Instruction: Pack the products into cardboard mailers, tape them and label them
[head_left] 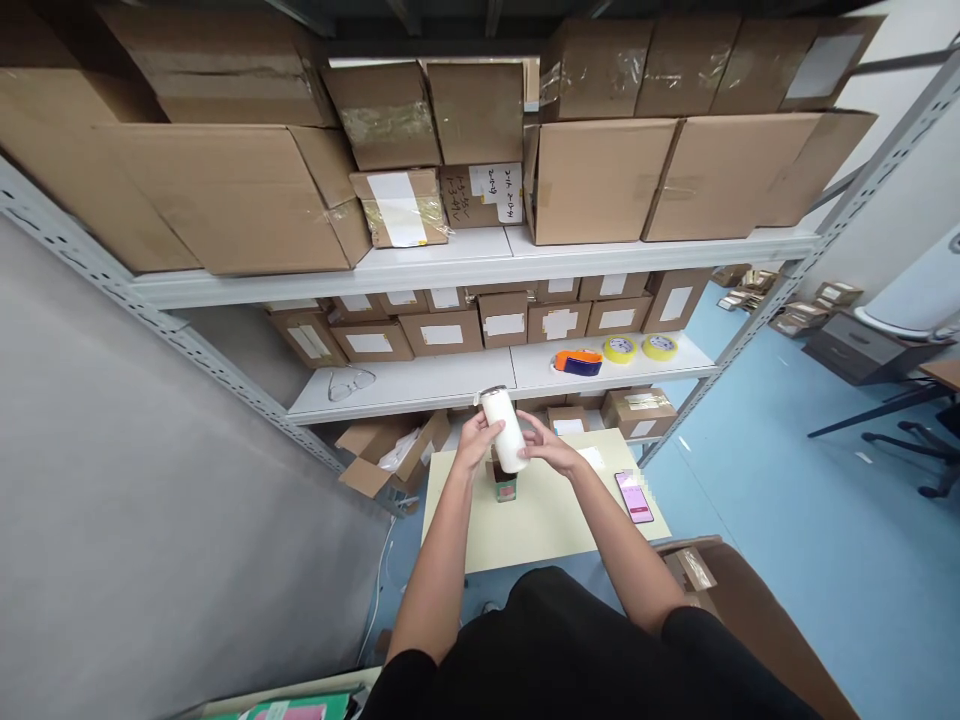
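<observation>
A white tumbler (505,432) with a dark-rimmed lid is held tilted above the pale yellow table (480,545). My left hand (475,440) is closed around its upper left side, the thumb lying across the front. From the right, my right hand (551,447) grips the tumbler lower down, with fingertips at its base and side. Just beneath it stands a small green and pink box (506,489), its dark upper part partly hidden by the tumbler. On the table's right side lies a phone (634,497) with a pink screen.
A metal shelf (420,385) with cardboard boxes rises behind the table. On it lie clear glasses (350,382), an orange and blue tape dispenser (577,362) and yellow tape rolls (619,349). An open carton (394,455) stands left, a large brown carton (757,610) at right.
</observation>
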